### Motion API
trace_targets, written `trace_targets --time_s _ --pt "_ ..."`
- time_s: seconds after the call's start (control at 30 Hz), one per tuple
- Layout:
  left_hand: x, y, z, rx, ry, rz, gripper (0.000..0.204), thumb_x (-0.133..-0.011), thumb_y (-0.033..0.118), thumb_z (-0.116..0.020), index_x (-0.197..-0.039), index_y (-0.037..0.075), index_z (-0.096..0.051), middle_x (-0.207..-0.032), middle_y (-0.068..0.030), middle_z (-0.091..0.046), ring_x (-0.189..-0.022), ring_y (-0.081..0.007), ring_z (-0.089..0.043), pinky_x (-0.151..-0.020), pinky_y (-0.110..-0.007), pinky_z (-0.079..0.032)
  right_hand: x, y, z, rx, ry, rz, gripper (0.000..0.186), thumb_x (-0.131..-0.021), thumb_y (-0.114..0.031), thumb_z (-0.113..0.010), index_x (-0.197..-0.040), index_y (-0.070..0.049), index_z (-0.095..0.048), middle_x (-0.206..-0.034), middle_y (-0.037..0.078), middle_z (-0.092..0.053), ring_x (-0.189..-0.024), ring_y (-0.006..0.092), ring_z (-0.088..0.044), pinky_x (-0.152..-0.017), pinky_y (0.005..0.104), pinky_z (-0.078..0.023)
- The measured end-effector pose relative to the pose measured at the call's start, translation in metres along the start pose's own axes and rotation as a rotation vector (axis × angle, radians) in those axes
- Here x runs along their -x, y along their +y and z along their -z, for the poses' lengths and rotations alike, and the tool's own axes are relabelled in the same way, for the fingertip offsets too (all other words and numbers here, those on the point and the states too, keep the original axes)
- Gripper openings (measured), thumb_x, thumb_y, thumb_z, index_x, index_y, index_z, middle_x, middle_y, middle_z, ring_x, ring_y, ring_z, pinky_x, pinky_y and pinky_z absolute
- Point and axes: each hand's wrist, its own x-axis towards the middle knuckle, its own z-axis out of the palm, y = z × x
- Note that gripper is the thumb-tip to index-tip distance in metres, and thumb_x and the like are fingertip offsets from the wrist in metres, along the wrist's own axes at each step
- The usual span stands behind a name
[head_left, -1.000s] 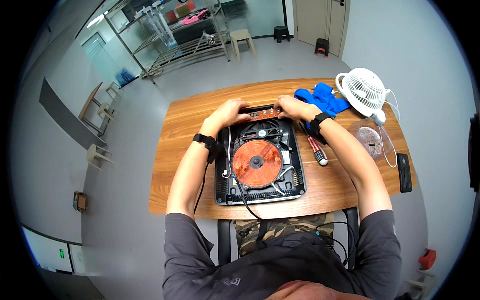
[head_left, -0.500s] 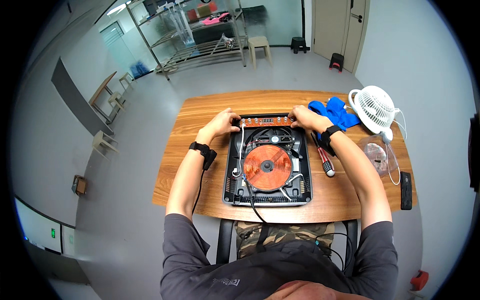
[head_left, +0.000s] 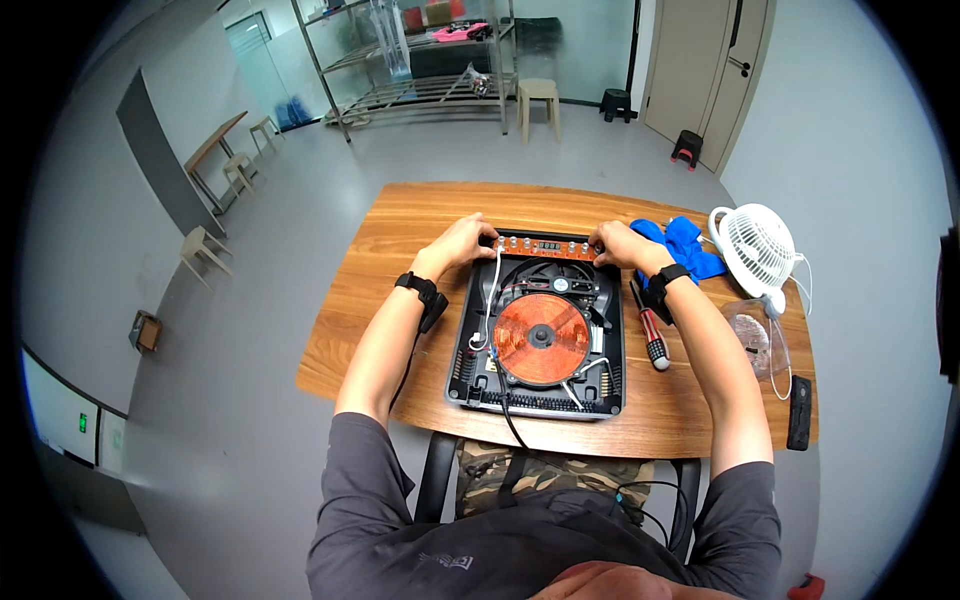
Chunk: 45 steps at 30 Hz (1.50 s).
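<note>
An opened induction cooker (head_left: 467, 370) lies on the wooden table, its black lower shell holding a round copper coil (head_left: 542, 338). Along its far edge runs a long orange circuit board (head_left: 549, 248) with buttons and a small display. At the board's left end, my left hand (head_left: 462, 242) pinches it between thumb and fingers. My right hand (head_left: 620, 245) grips the opposite end the same way. A white cable (head_left: 490, 292) runs from the board's left part down beside the coil. The fingertips partly cover both board ends, so whether it is seated cannot be seen.
Right of the cooker lies a red-and-black screwdriver (head_left: 656, 345). Beyond it are a blue cloth (head_left: 688, 250), a white fan (head_left: 757, 247), a clear plastic bag (head_left: 752, 335) and a black oblong device (head_left: 799, 413). A black cord (head_left: 508, 410) hangs over the near table edge.
The whole view has shifted and tilted slightly. Both hands keep their hold on the ends of the circuit board, with little visible movement against the cooker.
</note>
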Motion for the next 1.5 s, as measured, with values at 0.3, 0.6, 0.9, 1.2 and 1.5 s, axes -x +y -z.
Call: trace_targets --time_s 0.3,0.6,0.9,1.2,1.5 --pt "0.000 0.000 -0.003 0.003 0.030 0.007 0.040 -0.071 0.024 -0.086 -0.106 0.009 -0.074 -0.104 -0.0145 -0.064 -0.102 -0.0337 -0.062 -0.089 -0.041 -0.050 -0.006 0.005 -0.006 -0.012 0.012 -0.026 0.043 -0.067 -0.012 -0.087 -0.106 -0.002 -0.070 -0.101 0.021 -0.071 -0.100 0.0376 -0.067 -0.085 0.0425 -0.054" --pt "0.009 -0.005 -0.002 -0.132 -0.016 -0.066 0.046 -0.080 0.022 -0.078 -0.121 0.004 -0.068 -0.117 -0.0185 -0.063 -0.105 -0.0340 -0.063 -0.093 -0.041 -0.050 -0.012 -0.004 -0.004 0.113 -0.001 -0.027 0.040 -0.066 -0.009 -0.087 -0.102 -0.003 -0.070 -0.098 0.018 -0.072 -0.098 0.0367 -0.067 -0.083 0.0423 -0.054" --pt "0.082 0.049 0.039 0.018 -0.170 -0.033 0.023 -0.083 0.016 -0.076 -0.101 0.003 -0.071 -0.093 -0.0102 -0.069 -0.090 -0.0267 -0.067 -0.083 -0.038 -0.054 -0.013 0.003 -0.006 0.067 -0.010 -0.033 0.043 -0.063 -0.008 -0.088 -0.102 -0.005 -0.070 -0.098 0.017 -0.072 -0.098 0.0364 -0.067 -0.083 0.0425 -0.054" --pt "0.137 0.084 0.023 0.205 -0.209 -0.034 0.016 -0.083 0.012 -0.076 -0.097 0.005 -0.071 -0.091 -0.0067 -0.070 -0.084 -0.0202 -0.064 -0.077 -0.034 -0.053 -0.015 -0.006 -0.003 0.090 -0.047 -0.072 0.045 -0.064 -0.009 -0.088 -0.105 -0.005 -0.070 -0.104 0.016 -0.072 -0.102 0.0355 -0.066 -0.086 0.0421 -0.054" --pt "0.147 0.095 0.016 0.225 -0.175 0.005 0.013 -0.084 0.012 -0.076 -0.095 0.008 -0.072 -0.086 -0.0041 -0.072 -0.084 -0.0198 -0.064 -0.076 -0.034 -0.052 -0.013 -0.008 -0.001 0.089 -0.004 -0.046 0.042 -0.064 -0.008 -0.087 -0.103 -0.004 -0.070 -0.101 0.016 -0.072 -0.100 0.0357 -0.067 -0.085 0.0416 -0.054"
